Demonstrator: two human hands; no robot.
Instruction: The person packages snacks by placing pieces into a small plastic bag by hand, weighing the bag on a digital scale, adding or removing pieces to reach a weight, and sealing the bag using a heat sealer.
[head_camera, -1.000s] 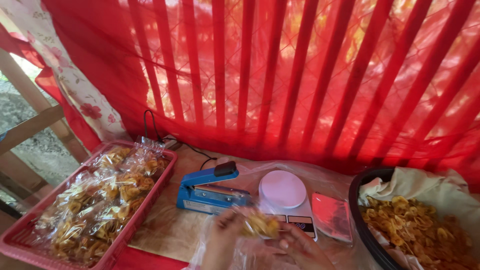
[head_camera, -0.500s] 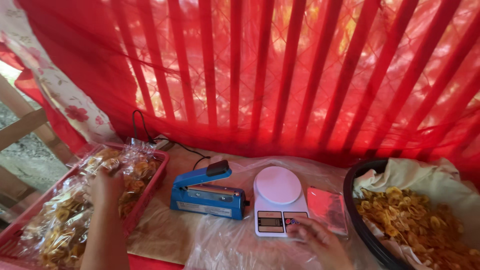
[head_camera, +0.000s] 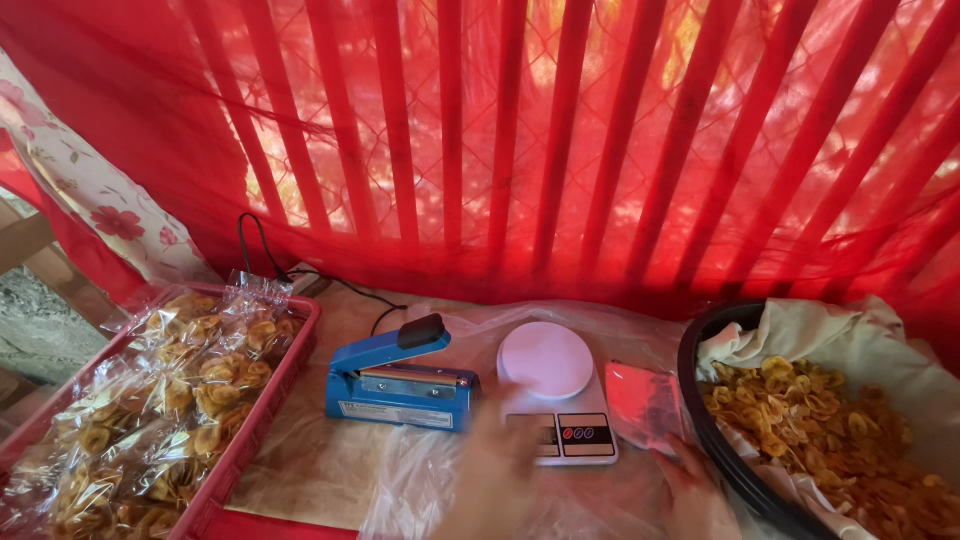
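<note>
My left hand (head_camera: 492, 468) is a motion-blurred shape low in the middle, just in front of the blue heat sealer (head_camera: 400, 385) and the white digital scale (head_camera: 555, 390). I see nothing in it, but the blur hides the fingers. My right hand (head_camera: 692, 495) lies flat on the clear plastic sheet (head_camera: 420, 480), its fingertips beside a red flat packet (head_camera: 645, 405) and close to the black basin's rim (head_camera: 700, 420). The basin holds loose yellow chips (head_camera: 830, 430) on a pale cloth.
A red tray (head_camera: 270, 400) at the left is filled with several sealed clear bags of chips (head_camera: 170, 400). A black power cord (head_camera: 300, 272) runs from the sealer to the back. Red netting and bars (head_camera: 560, 150) close off the far side.
My left hand has swung from the red tray at the left back to the middle, in front of the scale. The right hand stays by the red packet. The bag held earlier is gone from my hands.
</note>
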